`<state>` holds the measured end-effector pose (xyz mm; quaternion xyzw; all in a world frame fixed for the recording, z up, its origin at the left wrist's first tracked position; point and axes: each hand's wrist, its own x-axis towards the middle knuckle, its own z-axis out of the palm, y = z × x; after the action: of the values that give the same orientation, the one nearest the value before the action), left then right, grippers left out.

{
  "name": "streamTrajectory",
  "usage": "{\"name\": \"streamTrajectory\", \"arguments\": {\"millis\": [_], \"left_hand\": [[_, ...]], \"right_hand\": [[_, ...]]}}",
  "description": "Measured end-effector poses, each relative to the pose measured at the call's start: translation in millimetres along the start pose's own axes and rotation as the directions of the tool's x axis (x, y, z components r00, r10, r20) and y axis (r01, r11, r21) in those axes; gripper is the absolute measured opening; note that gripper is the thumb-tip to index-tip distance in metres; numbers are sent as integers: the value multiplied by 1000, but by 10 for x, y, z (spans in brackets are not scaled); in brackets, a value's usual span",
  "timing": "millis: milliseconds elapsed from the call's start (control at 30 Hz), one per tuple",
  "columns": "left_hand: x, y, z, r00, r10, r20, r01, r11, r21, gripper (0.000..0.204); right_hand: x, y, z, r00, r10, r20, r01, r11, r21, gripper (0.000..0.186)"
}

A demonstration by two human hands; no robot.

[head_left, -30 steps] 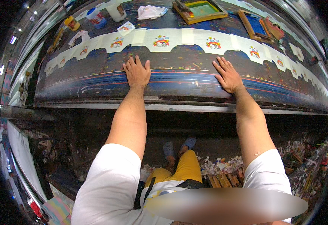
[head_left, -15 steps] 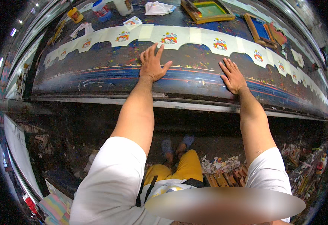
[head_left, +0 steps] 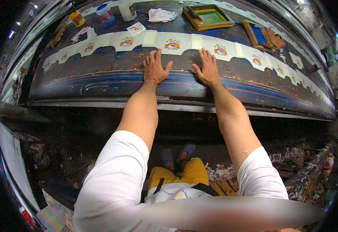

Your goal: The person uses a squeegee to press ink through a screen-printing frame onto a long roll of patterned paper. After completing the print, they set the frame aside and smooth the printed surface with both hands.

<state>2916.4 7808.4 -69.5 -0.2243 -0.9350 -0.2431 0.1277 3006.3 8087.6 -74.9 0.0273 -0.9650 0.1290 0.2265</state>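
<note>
A row of white fabric pieces point(head_left: 162, 51), each with a colourful rainbow cartoon print, runs along the dark, paint-specked table point(head_left: 111, 67). My left hand point(head_left: 155, 69) lies with fingers spread near the lower edge of one printed piece, fingertips close to its left side. At the same piece's right side, my right hand point(head_left: 208, 69) rests with fingers stretched out, its fingertips at the border with the neighbouring piece. Neither hand holds anything. A loose printed scrap point(head_left: 136, 26) lies just beyond the row.
Two framed printing screens, one green point(head_left: 215, 14) and one blue point(head_left: 258, 34), lie beyond the row. A yellow pot point(head_left: 77, 18), a blue-and-clear jar point(head_left: 105, 16), a white tub point(head_left: 128, 11) and crumpled cloths point(head_left: 161, 15) stand at the back left. Scraps point(head_left: 225, 173) litter the floor.
My right hand has moved left along the table, from beside a piece farther right to the one in front of me. My left hand has stayed nearly in place.
</note>
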Motion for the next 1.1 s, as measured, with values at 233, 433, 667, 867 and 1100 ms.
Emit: {"name": "streamTrajectory", "arguments": {"millis": [233,433,667,867,1100], "left_hand": [[12,-32,66,988,111,-107,-108,994,35,91],[34,-53,116,983,157,-93,-146,983,113,82],[83,-58,157,992,128,11,-128,973,194,84],[140,-13,158,971,-3,240,-81,938,337,87],[176,7,124,949,-43,312,-72,935,348,88]], "right_hand": [[192,-330,296,993,32,118,-14,989,-147,87],[184,-301,332,1000,-19,6,19,992,-125,80],[218,-374,316,975,196,103,-157,940,-303,75],[239,-389,257,956,220,192,-156,941,-301,71],[266,-392,272,947,237,218,-160,934,-320,75]]}}
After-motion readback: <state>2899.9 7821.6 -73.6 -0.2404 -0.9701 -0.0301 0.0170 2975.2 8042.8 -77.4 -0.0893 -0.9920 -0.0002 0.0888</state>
